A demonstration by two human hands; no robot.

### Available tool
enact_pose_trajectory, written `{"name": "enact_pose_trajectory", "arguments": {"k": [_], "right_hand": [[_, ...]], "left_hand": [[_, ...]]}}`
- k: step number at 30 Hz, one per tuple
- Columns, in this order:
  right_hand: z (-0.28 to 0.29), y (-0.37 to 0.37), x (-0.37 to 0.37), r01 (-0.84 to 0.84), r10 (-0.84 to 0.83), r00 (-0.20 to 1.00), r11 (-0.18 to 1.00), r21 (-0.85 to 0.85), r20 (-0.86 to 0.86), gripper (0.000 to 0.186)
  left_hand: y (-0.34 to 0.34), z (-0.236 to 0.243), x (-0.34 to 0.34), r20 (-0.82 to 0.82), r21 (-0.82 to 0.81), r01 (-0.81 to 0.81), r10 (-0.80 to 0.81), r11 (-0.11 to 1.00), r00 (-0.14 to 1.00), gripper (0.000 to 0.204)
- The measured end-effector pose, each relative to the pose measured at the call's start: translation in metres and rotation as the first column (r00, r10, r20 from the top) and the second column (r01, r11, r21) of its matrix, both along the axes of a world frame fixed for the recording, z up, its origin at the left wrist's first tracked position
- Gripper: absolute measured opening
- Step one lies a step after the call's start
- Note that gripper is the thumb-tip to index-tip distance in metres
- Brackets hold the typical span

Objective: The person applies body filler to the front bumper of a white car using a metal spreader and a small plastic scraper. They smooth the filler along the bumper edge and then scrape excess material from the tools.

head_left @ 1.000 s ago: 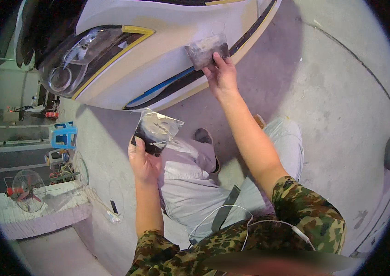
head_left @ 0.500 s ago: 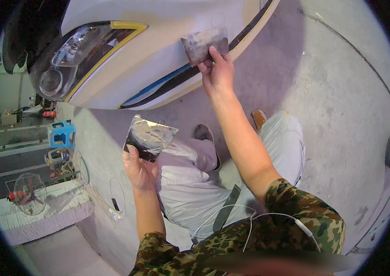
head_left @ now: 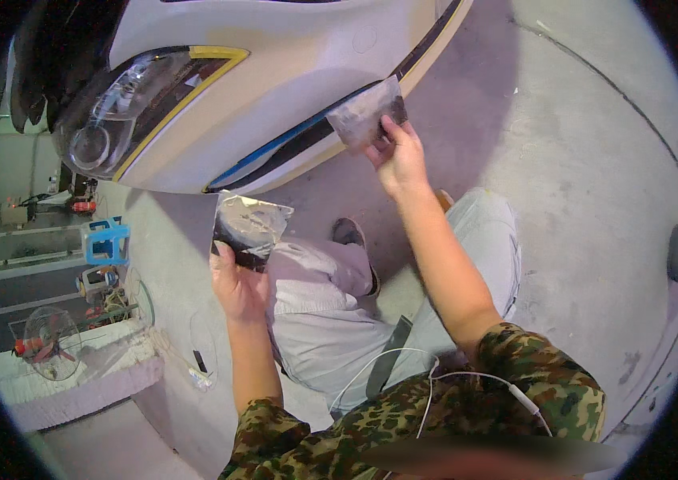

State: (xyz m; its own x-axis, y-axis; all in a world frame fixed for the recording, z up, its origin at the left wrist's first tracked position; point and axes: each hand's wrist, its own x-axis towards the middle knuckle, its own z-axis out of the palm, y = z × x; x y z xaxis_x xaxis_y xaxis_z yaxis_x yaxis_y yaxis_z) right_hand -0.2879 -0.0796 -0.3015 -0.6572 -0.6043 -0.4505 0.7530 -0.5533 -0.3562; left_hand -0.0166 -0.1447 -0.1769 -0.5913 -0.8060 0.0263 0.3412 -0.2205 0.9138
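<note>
My left hand (head_left: pixel 238 290) grips a dark, flat putty plate (head_left: pixel 237 246) by its near edge, thumb on top. Cream-coloured putty (head_left: pixel 253 216) is smeared over the plate's upper part. In my right hand (head_left: pixel 401 158) is a thin, smudged putty spreader (head_left: pixel 364 112), pinched at its right side with the thumb on its upper face. It overlaps the lower edge of a pale car bumper (head_left: pixel 291 96) in view; I cannot tell whether they touch. The bumper has yellowish patches and a dark lower grille opening with a blue strip (head_left: pixel 275 144).
Yellow tape (head_left: pixel 219 54) borders the headlight (head_left: pixel 115 112). Blue stool (head_left: pixel 105 242), fan (head_left: pixel 53 342) and a white ledge (head_left: pixel 87 392) stand at left. My knees are bent below my hands. A white cable (head_left: pixel 507 382) lies across my camouflage shirt. Concrete floor (head_left: pixel 595 200) extends right.
My right hand has drawn the spreader back toward me and slightly right, away from the bumper's face, and tilted it. My left hand with the plate has shifted slightly left and away.
</note>
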Motion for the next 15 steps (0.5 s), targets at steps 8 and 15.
{"name": "enact_pose_trajectory", "arguments": {"k": [8, 15], "right_hand": [[-0.048, 0.093, -0.013, -0.198, 0.689, 0.573, 0.642, 0.741, -0.444, 0.021], [-0.027, 0.139, -0.008, -0.063, 0.087, 0.984, 0.986, 0.153, -0.155, 0.014]], "left_hand": [[-0.002, 0.0, -0.021, -0.136, 0.194, -0.041, 0.069, 0.98, 0.988, 0.038], [0.026, -0.016, -0.041, -0.238, 0.224, 0.187, -0.132, 0.957, 0.962, 0.043]]}}
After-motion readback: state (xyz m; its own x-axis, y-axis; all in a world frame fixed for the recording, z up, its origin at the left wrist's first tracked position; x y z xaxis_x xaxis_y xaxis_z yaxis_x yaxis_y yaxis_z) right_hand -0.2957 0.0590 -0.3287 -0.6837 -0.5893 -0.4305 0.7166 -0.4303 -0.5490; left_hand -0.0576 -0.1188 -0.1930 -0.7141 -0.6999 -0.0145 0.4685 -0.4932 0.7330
